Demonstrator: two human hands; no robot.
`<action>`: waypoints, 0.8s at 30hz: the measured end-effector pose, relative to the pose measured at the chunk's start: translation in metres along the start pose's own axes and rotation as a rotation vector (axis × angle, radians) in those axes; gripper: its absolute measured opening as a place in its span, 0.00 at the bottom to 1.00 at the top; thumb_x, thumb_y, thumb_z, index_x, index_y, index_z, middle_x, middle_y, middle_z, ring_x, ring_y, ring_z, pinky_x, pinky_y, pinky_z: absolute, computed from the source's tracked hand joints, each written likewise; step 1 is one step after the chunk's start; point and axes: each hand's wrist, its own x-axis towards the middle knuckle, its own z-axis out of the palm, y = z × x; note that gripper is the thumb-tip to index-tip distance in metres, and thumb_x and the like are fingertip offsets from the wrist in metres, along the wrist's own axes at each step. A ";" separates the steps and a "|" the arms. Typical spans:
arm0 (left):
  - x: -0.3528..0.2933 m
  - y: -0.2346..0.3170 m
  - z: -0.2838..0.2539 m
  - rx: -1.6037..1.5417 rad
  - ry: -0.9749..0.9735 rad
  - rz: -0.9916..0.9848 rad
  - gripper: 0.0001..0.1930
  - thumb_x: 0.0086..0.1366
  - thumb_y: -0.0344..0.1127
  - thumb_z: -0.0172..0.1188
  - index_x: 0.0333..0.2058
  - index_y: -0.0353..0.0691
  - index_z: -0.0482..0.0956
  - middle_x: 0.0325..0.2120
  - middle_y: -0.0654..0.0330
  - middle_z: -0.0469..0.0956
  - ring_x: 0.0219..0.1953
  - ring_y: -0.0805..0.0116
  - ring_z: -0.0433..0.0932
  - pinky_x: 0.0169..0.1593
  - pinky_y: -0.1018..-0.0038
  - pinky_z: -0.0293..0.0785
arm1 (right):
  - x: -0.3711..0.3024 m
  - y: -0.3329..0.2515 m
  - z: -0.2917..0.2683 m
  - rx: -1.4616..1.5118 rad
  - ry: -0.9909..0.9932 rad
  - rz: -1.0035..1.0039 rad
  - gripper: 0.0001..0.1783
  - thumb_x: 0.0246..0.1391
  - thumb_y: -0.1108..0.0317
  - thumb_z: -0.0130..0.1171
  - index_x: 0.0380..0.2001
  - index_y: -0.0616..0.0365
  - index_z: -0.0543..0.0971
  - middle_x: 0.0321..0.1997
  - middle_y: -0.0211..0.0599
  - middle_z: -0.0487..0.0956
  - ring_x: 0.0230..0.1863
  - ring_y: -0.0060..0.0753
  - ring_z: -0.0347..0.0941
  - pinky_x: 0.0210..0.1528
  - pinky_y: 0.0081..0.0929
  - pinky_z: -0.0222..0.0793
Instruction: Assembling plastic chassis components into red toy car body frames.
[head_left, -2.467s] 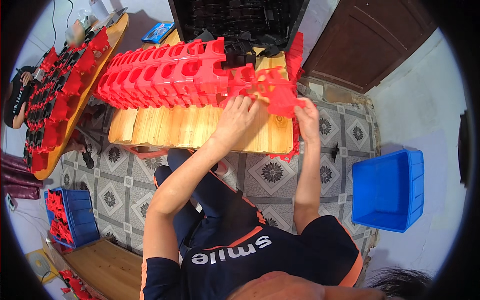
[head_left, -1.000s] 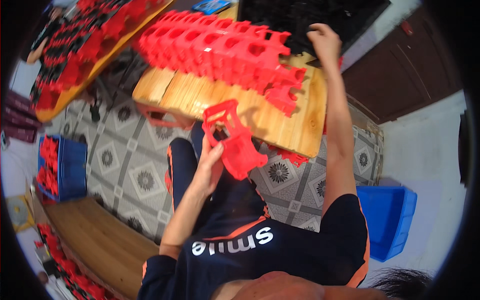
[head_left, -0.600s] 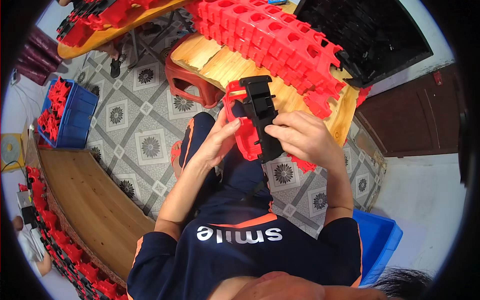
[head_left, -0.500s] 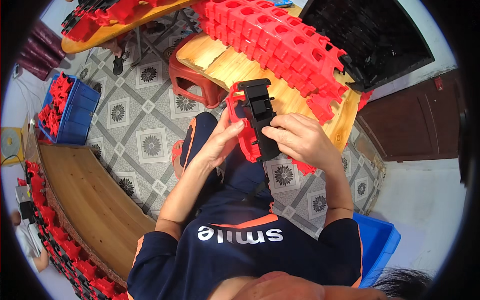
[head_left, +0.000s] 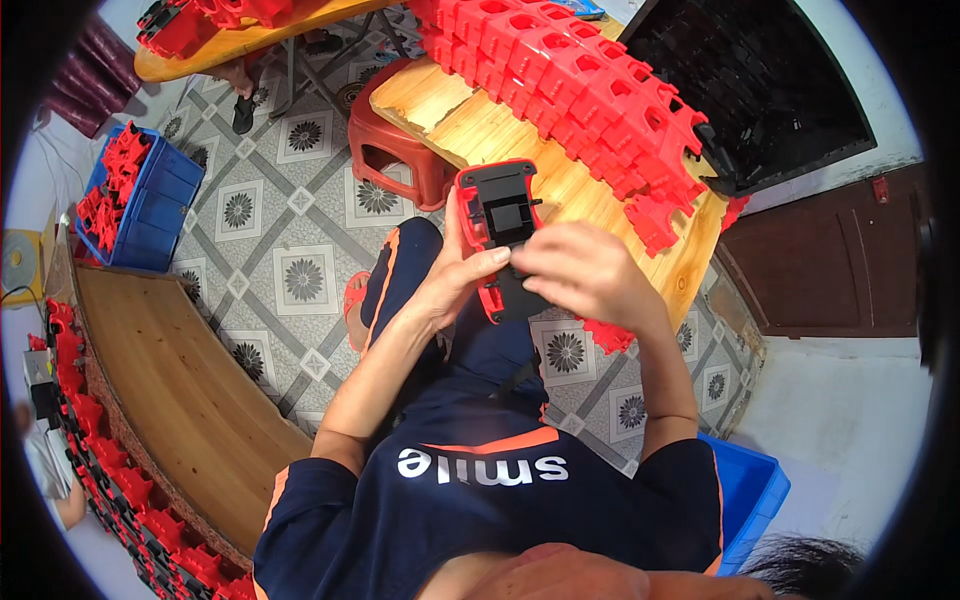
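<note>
My left hand [head_left: 452,283] grips a red plastic frame [head_left: 468,207] from its left side, the thumb lying across its face. Seated in that frame is a black plastic panel [head_left: 511,219] with a square recess; the red rim shows around its top and left edge. At the panel's right side is my right hand [head_left: 588,272], fingers bent over the black surface and blurred by motion. Whether those fingers pinch or only press the panel cannot be made out. Both parts are held above my lap, in front of the table edge.
Stacked red plastic frames [head_left: 570,95] line the wooden table [head_left: 440,105], with black parts in a black tray [head_left: 750,90] behind. A red stool [head_left: 385,150] stands beside it. Blue bins [head_left: 160,215] [head_left: 745,490] flank me. Assembled red and black pieces [head_left: 130,480] line the left.
The black panel, tilted beside the red frame before, now lies flat in it. My left thumb has come onto its face, and my right hand has shifted along the panel. The view moved slightly.
</note>
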 end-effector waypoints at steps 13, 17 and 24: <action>-0.003 0.006 -0.017 0.366 0.139 0.290 0.52 0.60 0.36 0.60 0.70 0.40 0.27 0.62 0.50 0.56 0.60 0.62 0.63 0.62 0.69 0.62 | 0.043 0.044 0.065 1.108 0.285 0.645 0.20 0.65 0.62 0.53 0.55 0.64 0.73 0.52 0.37 0.77 0.53 0.24 0.71 0.58 0.24 0.64; -0.002 0.013 -0.030 0.805 0.184 0.446 0.54 0.58 0.46 0.65 0.70 0.32 0.36 0.62 0.43 0.56 0.60 0.54 0.61 0.65 0.64 0.55 | 0.046 0.043 0.080 0.940 0.421 0.532 0.21 0.67 0.61 0.50 0.50 0.70 0.76 0.57 0.47 0.76 0.60 0.36 0.69 0.65 0.32 0.60; -0.030 0.049 -0.028 0.246 0.387 0.747 0.50 0.68 0.46 0.57 0.70 0.38 0.26 0.65 0.47 0.53 0.64 0.61 0.60 0.65 0.65 0.58 | 0.074 0.015 0.088 1.248 0.240 0.264 0.51 0.56 0.39 0.56 0.71 0.56 0.47 0.74 0.49 0.50 0.74 0.46 0.47 0.68 0.39 0.56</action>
